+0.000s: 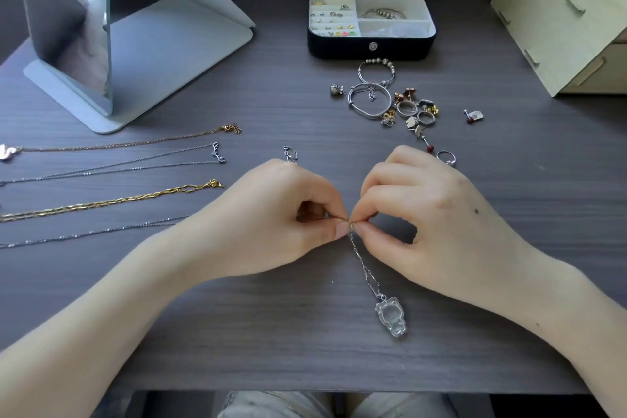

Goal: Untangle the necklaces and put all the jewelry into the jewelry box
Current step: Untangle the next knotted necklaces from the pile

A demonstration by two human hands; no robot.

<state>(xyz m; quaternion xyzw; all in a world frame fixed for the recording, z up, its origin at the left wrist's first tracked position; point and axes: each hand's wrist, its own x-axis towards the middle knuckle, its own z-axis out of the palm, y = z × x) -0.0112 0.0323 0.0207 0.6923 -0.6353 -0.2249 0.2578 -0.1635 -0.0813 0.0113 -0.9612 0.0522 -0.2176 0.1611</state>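
Head view: the left hand [278, 217] and right hand [417, 214] each pinch the thin silver chain [364, 268] at one spot, fingertips meeting above the table [271, 332]. The chain runs down to a clear figure-shaped pendant [391, 316] lying on the table. The box [371, 44] stands open behind.

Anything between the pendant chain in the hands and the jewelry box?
Yes: a pile of silver bangles, rings and earrings lies right before the open black jewelry box, in the path of the clear-pendant silver chain.
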